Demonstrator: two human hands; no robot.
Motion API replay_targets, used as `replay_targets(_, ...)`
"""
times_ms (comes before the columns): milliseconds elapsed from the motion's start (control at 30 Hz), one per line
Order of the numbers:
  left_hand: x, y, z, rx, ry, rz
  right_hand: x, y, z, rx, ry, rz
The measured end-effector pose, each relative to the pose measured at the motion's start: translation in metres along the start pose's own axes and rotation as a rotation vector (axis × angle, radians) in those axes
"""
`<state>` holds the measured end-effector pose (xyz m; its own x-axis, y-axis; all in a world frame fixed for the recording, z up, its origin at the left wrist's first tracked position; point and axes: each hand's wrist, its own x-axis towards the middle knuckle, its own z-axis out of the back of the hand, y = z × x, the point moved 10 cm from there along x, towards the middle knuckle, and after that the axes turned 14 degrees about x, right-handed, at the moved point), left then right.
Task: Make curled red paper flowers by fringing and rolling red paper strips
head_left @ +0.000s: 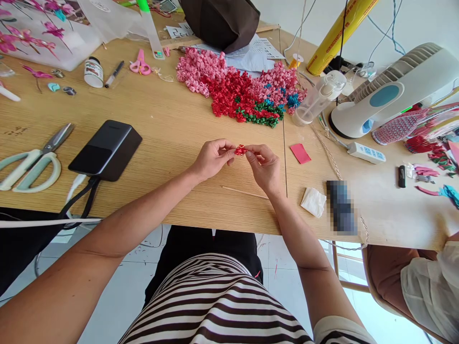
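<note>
Both my hands meet over the wooden table (172, 124), pinching a small red curled paper piece (240, 150) between their fingertips. My left hand (212, 159) grips it from the left, my right hand (265, 167) from the right, fingers closed. A thin wooden stick (244, 192) lies on the table just below my hands. A pile of pink, red, green and blue curled paper pieces (240, 88) lies further back. A red paper square (300, 153) sits to the right of my right hand.
A black power bank (106, 149) and large scissors (32, 160) lie at left; pink scissors (140, 63), glue jar (93, 71) and pen (114, 74) behind. A fan (390, 91), power strip (366, 153), plastic bottle (317, 98) and tissue (313, 201) are at right. Another person sits at the right edge (426, 282).
</note>
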<state>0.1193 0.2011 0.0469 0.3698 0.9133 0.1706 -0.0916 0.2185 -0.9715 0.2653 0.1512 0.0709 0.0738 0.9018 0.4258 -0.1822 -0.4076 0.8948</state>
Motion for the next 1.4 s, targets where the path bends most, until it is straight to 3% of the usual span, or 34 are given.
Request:
replay_targets(233,-0.001,-0.004,0.001,0.033,-0.019,-0.033,-0.003,0.03,0.001,-0.151,-0.049,0.171)
replay_targets(433,-0.002,-0.006,0.004,0.143,-0.054,-0.121,-0.006,0.035,-0.008,-0.179,-0.024,0.243)
replay_targets(833,0.002,0.001,0.001,0.103,-0.019,-0.109,-0.003,0.02,-0.007,-0.071,0.012,0.12)
replay_targets(967,0.002,-0.001,0.003,0.139,-0.045,-0.13,-0.003,0.025,-0.009,-0.121,0.04,0.187)
replay_targets(1067,-0.002,-0.011,0.006,0.244,-0.102,-0.203,-0.005,0.031,-0.011,-0.191,0.054,0.246)
replay_targets(1200,-0.01,-0.029,0.011,0.42,-0.209,-0.339,-0.005,0.028,-0.012,-0.243,0.043,0.219)
replay_targets(1400,-0.016,-0.038,0.01,0.543,-0.279,-0.464,-0.005,0.029,-0.013,-0.256,0.015,0.207)
